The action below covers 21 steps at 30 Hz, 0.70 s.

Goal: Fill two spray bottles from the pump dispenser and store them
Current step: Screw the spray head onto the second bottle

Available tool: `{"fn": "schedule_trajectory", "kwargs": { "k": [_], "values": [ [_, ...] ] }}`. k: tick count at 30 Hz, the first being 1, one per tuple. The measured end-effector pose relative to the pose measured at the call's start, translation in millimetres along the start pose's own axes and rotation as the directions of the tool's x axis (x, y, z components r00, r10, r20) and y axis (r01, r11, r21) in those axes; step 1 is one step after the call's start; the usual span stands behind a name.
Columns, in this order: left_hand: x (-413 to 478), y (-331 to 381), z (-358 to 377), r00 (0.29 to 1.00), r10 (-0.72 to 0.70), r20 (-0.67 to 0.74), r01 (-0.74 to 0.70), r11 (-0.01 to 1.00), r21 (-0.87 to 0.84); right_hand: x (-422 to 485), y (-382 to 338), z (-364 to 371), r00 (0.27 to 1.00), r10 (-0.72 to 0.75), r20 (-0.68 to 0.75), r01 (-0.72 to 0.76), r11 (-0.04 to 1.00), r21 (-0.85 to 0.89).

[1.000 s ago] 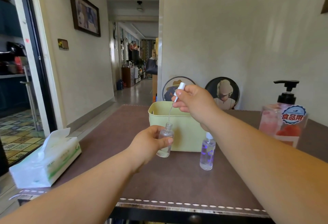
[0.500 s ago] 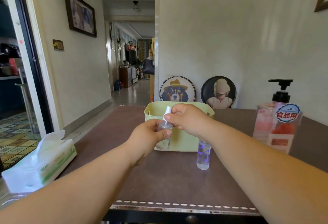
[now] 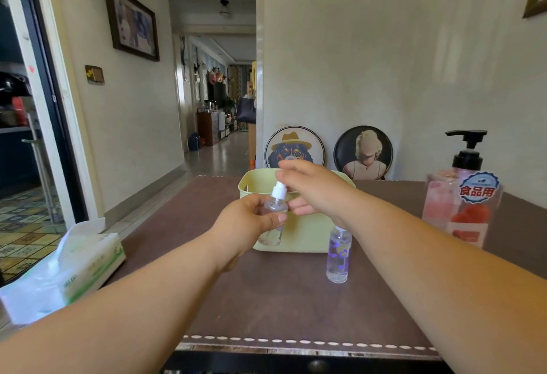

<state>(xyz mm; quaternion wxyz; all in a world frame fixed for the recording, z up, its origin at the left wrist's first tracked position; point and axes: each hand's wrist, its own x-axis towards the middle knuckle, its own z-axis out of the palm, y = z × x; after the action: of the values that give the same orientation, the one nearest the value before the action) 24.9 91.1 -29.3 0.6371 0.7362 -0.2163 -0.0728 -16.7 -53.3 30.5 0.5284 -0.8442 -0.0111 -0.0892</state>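
Note:
My left hand (image 3: pixel 251 219) grips a small clear spray bottle (image 3: pixel 273 219) upright in front of a pale green basket (image 3: pixel 307 234). The bottle's white spray head (image 3: pixel 279 190) sits in its neck. My right hand (image 3: pixel 313 188) hovers just right of the spray head, fingers loosely spread, a fingertip near the white top. A second clear spray bottle (image 3: pixel 338 255) with a purple print stands on the brown table (image 3: pixel 266 299) under my right forearm. The pump dispenser (image 3: pixel 463 193), pink with a black pump, stands at the right.
A tissue pack (image 3: pixel 65 270) lies at the table's left edge. Two round pictures (image 3: pixel 294 147) lean on the wall behind the basket. A hallway opens to the left of the wall.
A second ago my right hand held the spray head lifted above the bottle. It lowered the head into the neck, and now the fingers have loosened and drawn slightly away.

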Motion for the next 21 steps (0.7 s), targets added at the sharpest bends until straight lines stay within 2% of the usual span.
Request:
{"fn": "schedule_trajectory", "kwargs": {
  "k": [6, 10, 12, 15, 17, 21],
  "values": [
    [0.0, -6.4, -3.2, 1.000, -0.015, 0.010, 0.015, 0.999, 0.042, 4.1, 8.4, 5.3, 0.999, -0.013, 0.048, 0.018, 0.995, -0.102],
    [1.0, -8.9, -3.1, 1.000, -0.017, 0.008, 0.017, 0.998, 0.054, 4.0, 6.0, 1.5, 0.995, 0.047, 0.084, -0.048, 0.999, 0.009],
    [2.2, -9.3, -3.9, 1.000, -0.016, 0.012, 0.015, 0.999, 0.046, 5.4, 6.4, -0.7, 0.992, 0.035, 0.119, -0.033, 0.999, -0.013],
    [2.0, -8.7, -1.8, 1.000, -0.007, 0.025, 0.006, 0.999, 0.043, 4.3, 6.8, 0.9, 0.996, 0.010, 0.090, -0.002, 0.996, -0.085],
    [1.5, -7.8, 0.3, 1.000, -0.003, 0.027, 0.002, 0.999, 0.041, 5.0, 7.4, 0.1, 0.998, 0.015, 0.068, -0.011, 0.998, -0.058],
    [1.9, -8.7, -2.5, 1.000, -0.011, 0.021, 0.010, 0.999, 0.031, 6.0, 7.7, -3.1, 0.988, 0.046, 0.151, -0.048, 0.999, 0.011]
  ]
}}
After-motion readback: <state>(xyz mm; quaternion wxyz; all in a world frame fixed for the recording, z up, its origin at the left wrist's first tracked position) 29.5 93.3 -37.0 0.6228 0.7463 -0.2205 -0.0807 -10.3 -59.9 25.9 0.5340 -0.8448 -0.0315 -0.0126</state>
